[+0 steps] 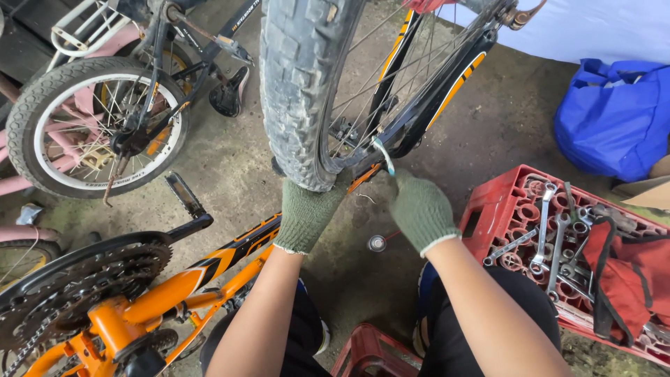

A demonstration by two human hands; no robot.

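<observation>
Clearly, both gloved hands worked low in the middle of the frame. The left hand point(308, 213) was closed around the knobby tyre point(296, 91) from below, bracing the wheel. The right hand point(421, 211) pinched a small pale tool point(382, 155) (perhaps a lever) at the rim. It seemed wise to keep the wheel braced and lever gently. Spanners point(548, 230) lay on the red crate point(488, 209) at the right.

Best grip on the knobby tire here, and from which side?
Grip the tire across its tread at the low end near the hub, from below, as the left hand does. The tread faces the camera bare there; spokes and frame crowd the right side, where the right hand works a wrench.
</observation>
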